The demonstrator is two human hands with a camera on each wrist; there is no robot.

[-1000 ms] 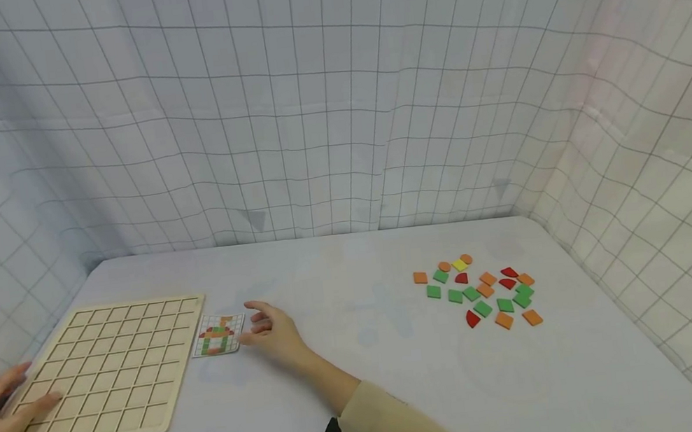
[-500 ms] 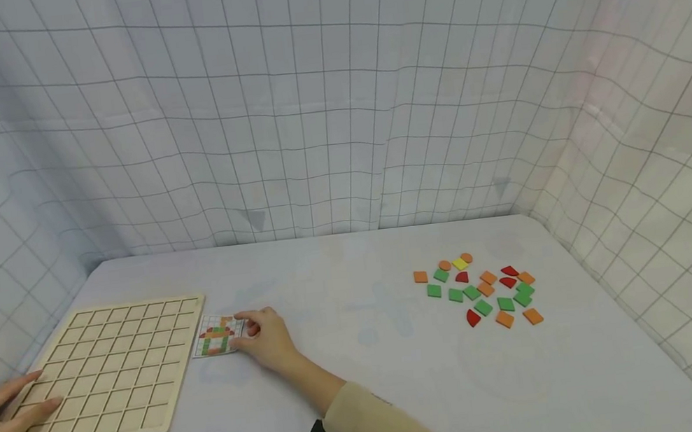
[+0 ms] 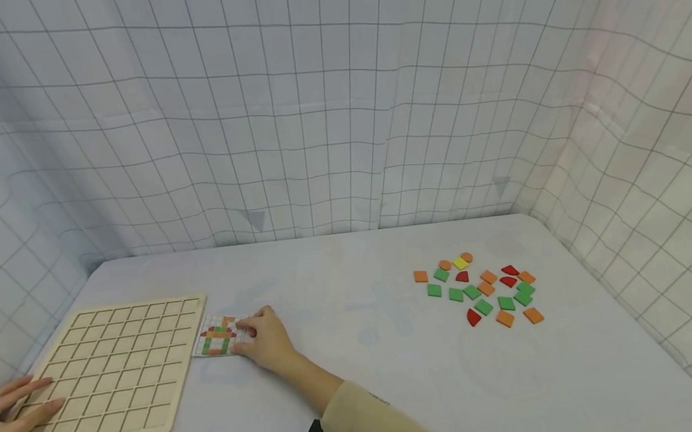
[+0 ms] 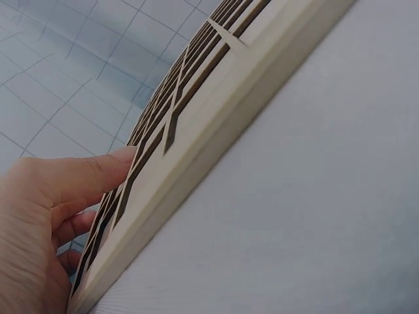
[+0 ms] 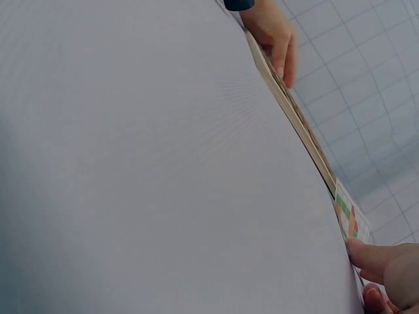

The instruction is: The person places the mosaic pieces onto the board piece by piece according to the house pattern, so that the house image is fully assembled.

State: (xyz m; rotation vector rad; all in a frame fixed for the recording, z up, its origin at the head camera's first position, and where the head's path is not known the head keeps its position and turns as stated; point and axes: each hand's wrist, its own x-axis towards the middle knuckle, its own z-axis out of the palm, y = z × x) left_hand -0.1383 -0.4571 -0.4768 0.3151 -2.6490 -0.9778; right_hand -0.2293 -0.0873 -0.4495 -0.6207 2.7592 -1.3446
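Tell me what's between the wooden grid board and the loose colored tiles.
In the head view, the patterned card lies beside the grid board, with the right hand on it; from that hand to the tiles, the tabletop is bare.

1. Left hand point(image 4: 36, 229), lower left: thumb tip touching board point(image 4: 198, 145), other fingers partly hidden behind it.
2. Board pale, dark grid lines, runs diagonally up to top edge.
3. White table point(image 4: 301, 190) fills right side.
4. Grid-lined backdrop point(image 4: 59, 85), upper left.
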